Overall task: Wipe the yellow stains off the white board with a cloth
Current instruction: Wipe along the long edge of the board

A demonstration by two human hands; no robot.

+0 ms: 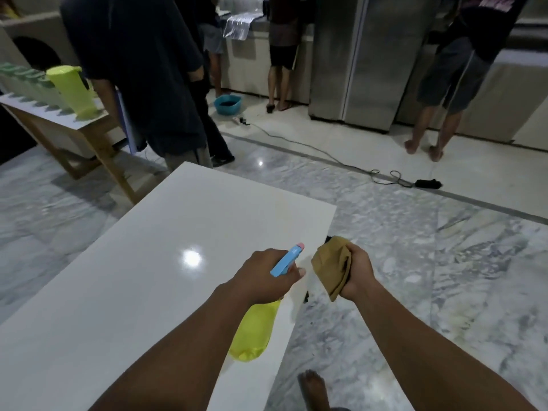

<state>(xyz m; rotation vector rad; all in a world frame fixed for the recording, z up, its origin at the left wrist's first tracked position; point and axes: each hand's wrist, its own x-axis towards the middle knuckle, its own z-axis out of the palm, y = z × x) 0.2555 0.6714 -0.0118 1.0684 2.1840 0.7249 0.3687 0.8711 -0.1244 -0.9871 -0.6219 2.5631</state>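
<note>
The white board (142, 277) lies flat in front of me, glossy, with a light reflection near its middle. A faint yellowish smear shows near its far right part (267, 209). My left hand (264, 277) grips a spray bottle (255, 333) with a yellow body and a blue nozzle head, held above the board's right edge with the nozzle pointing away from me. My right hand (357, 274) holds a bunched brown cloth (333, 266) just past the board's right edge, above the floor.
A person in dark clothes (142, 69) stands at the board's far end. A wooden table (74, 126) with a yellow-green jug stands at the left. Cables (385, 176) cross the marble floor. Other people stand by a steel fridge (355, 60); a blue basin (227, 103) sits near it.
</note>
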